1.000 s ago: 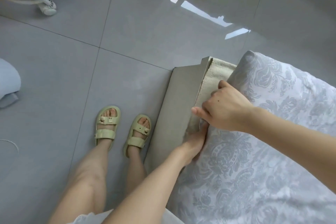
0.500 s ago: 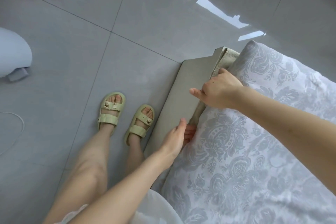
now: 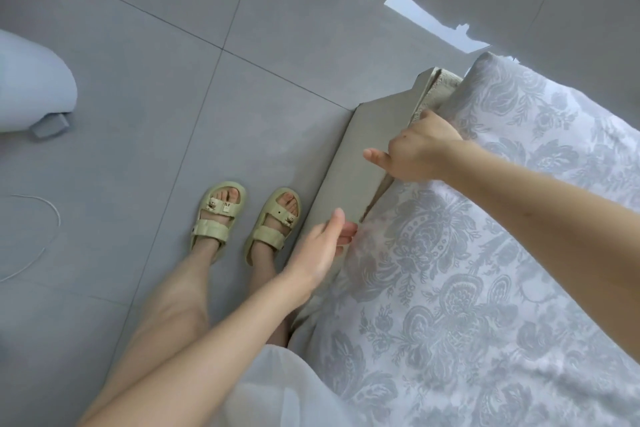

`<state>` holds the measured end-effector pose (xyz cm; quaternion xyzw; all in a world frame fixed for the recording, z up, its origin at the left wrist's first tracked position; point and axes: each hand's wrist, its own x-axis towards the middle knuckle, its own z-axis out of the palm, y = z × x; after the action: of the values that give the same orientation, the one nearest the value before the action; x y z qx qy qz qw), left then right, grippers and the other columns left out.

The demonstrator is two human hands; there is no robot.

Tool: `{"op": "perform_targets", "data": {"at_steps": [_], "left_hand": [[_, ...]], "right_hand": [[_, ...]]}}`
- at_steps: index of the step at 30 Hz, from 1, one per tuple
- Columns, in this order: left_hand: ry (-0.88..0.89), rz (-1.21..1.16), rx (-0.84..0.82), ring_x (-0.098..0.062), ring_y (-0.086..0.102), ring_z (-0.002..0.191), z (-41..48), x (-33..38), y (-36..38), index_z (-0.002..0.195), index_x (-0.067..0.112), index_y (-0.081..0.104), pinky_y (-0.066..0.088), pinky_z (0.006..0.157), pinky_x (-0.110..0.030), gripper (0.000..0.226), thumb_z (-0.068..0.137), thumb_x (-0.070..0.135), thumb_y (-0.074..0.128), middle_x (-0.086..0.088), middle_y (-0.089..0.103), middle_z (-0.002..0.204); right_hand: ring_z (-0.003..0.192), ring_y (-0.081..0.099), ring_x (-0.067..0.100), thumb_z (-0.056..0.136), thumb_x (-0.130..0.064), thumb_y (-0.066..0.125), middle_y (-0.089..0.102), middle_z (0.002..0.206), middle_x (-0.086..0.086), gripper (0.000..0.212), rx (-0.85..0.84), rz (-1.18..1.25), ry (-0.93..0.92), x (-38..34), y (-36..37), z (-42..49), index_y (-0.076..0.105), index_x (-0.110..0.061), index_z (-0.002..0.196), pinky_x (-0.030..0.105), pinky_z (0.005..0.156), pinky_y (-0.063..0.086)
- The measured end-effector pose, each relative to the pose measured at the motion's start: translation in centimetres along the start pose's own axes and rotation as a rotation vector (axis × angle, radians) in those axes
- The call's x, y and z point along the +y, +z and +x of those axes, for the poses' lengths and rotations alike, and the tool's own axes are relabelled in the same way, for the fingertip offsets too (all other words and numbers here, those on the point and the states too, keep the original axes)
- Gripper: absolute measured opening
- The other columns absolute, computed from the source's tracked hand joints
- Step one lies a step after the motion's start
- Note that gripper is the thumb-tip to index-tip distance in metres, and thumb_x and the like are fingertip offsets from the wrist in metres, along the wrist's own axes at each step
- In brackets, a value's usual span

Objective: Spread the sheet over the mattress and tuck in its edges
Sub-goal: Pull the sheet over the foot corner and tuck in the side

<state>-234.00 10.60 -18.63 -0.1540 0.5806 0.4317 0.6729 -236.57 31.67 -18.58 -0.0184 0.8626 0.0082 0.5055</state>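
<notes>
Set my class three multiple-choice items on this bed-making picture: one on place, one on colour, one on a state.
1. Where is the right hand?
A. on a pillow
B. at the edge of the sheet
C. on a knee

2. What colour are the sandals?
A. red
B. pale green
C. black

3. How is the left hand?
A. open, fingers straight
B. clenched in a fist
C. gripping a cup

Key:
1 B, its knuckles sit where sheet meets frame.
2 B, both straps and soles show pale green.
3 A, its fingers point loosely toward the frame and hold nothing.
</notes>
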Motion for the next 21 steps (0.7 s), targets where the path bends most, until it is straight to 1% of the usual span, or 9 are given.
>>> {"op": "perform_targets", "data": {"at_steps": [2,5,8,10,13,15,17,19,21], "left_hand": [[0.004,-0.007,0.017,-0.015,0.06,0.103,-1.5,-2.4,-1.0,0.109,0.009,0.062,0.045,0.095,-0.023,0.042,0.102,0.034,0.029,-0.003,0.066,0.107],[-0.104,-0.015,-0.091,-0.008,0.06,0.103,-2.8,-5.5,-1.0,0.123,0.008,0.057,0.046,0.092,-0.017,0.045,0.103,0.034,0.027,0.001,0.064,0.113],[-0.199,-0.039,-0.194,-0.012,0.052,0.121,-2.2,-6.3,-0.5,0.136,0.01,0.047,0.038,0.106,-0.025,0.052,0.103,0.039,0.02,-0.001,0.054,0.135],[-0.222,-0.041,-0.239,-0.01,0.053,0.114,-1.9,-5.7,-0.1,0.134,0.011,0.049,0.042,0.094,-0.02,0.055,0.103,0.041,0.016,0.001,0.056,0.13],[-0.216,0.004,-0.267,-0.012,0.057,0.104,-1.1,-5.6,0.5,0.129,0.009,0.055,0.042,0.073,-0.011,0.06,0.102,0.045,0.016,-0.004,0.061,0.126],[-0.266,0.009,-0.241,-0.021,0.059,0.113,-0.9,-5.9,0.6,0.128,0.005,0.056,0.043,0.076,-0.016,0.063,0.101,0.048,0.02,-0.006,0.062,0.125],[-0.282,0.013,-0.262,-0.021,0.059,0.112,-0.3,-6.3,0.2,0.122,0.011,0.061,0.044,0.085,-0.023,0.059,0.1,0.05,0.022,-0.005,0.064,0.121],[-0.221,0.003,-0.228,-0.014,0.057,0.102,-0.5,-7.0,-0.9,0.116,0.015,0.061,0.044,0.086,-0.023,0.049,0.101,0.042,0.023,0.001,0.062,0.113],[-0.091,0.0,-0.069,-0.017,0.06,0.097,-1.1,-8.8,-2.2,0.105,0.014,0.066,0.048,0.091,-0.029,0.045,0.1,0.038,0.029,-0.003,0.067,0.111]], "right_hand": [[0.082,0.057,0.022,0.097,-0.051,0.001,0.055,0.061,0.001,0.076,0.081,-0.015,0.017,0.2,0.0,-0.3,0.051,-0.013,0.054,0.037,0.099,0.029],[0.076,0.057,0.024,0.091,-0.051,-0.003,0.062,0.061,0.002,0.073,0.311,-0.043,0.025,0.1,0.8,-1.3,0.051,-0.017,0.056,0.038,0.094,0.032],[0.068,0.056,0.027,0.092,-0.042,0.016,0.059,0.057,0.001,0.057,0.583,0.047,0.009,-2.1,1.1,-3.1,0.05,-0.015,0.056,0.042,0.09,0.035],[0.06,0.055,0.026,0.092,-0.039,0.023,0.058,0.053,0.0,0.051,0.624,0.099,-0.032,-5.1,1.4,-5.0,0.048,-0.016,0.054,0.042,0.086,0.038],[0.065,0.059,0.024,0.091,-0.044,0.016,0.063,0.058,-0.001,0.06,0.448,0.093,-0.097,-9.2,2.9,-7.2,0.058,-0.018,0.056,0.041,0.084,0.036],[0.079,0.058,0.021,0.092,-0.046,0.011,0.067,0.071,-0.002,0.06,0.208,0.023,-0.105,-11.1,4.2,-7.3,0.058,-0.022,0.063,0.04,0.09,0.026],[0.09,0.056,0.019,0.098,-0.046,0.014,0.068,0.086,-0.002,0.056,0.081,-0.03,-0.095,-11.9,4.9,-6.1,0.059,-0.024,0.072,0.038,0.091,0.019],[0.099,0.056,0.017,0.099,-0.048,0.011,0.069,0.099,-0.002,0.062,-0.032,-0.101,-0.062,-12.5,4.8,-4.8,0.067,-0.023,0.087,0.036,0.096,0.021],[0.107,0.055,0.017,0.099,-0.049,0.007,0.067,0.109,-0.002,0.066,-0.134,-0.185,-0.05,-13.1,4.6,-3.9,0.066,-0.02,0.1,0.036,0.099,0.024]]}}
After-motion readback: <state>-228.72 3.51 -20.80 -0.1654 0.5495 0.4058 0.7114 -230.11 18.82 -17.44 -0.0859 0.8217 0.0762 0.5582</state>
